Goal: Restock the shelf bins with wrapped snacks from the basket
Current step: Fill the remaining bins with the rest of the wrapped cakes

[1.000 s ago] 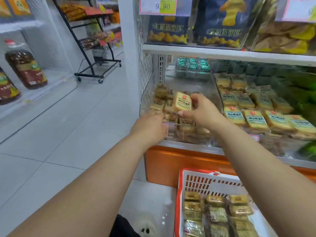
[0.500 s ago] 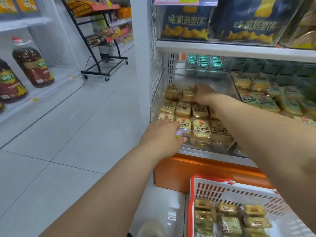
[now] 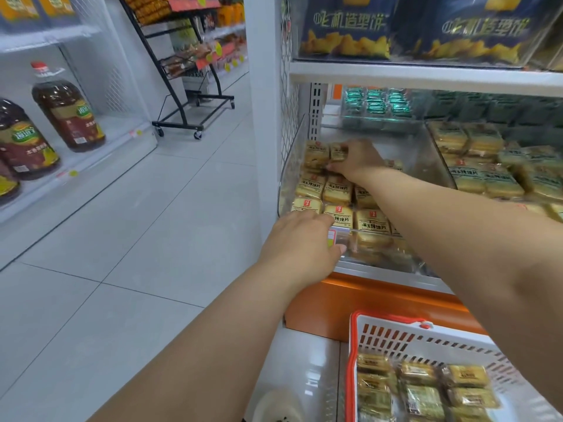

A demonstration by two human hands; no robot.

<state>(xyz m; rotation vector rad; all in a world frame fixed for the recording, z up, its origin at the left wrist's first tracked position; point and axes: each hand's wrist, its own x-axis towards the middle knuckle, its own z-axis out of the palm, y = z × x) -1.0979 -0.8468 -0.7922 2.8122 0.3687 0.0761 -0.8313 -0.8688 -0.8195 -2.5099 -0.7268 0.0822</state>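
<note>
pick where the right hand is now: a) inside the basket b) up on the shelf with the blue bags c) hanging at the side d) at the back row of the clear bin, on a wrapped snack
d: the right hand reaches deep into the clear bin, fingers curled round a wrapped snack in the back row, while the left hand rests on the bin's front edge.

Yellow wrapped snacks (image 3: 338, 190) lie in rows in the clear bin (image 3: 288, 166); more fill the white basket (image 3: 396, 336).
</note>
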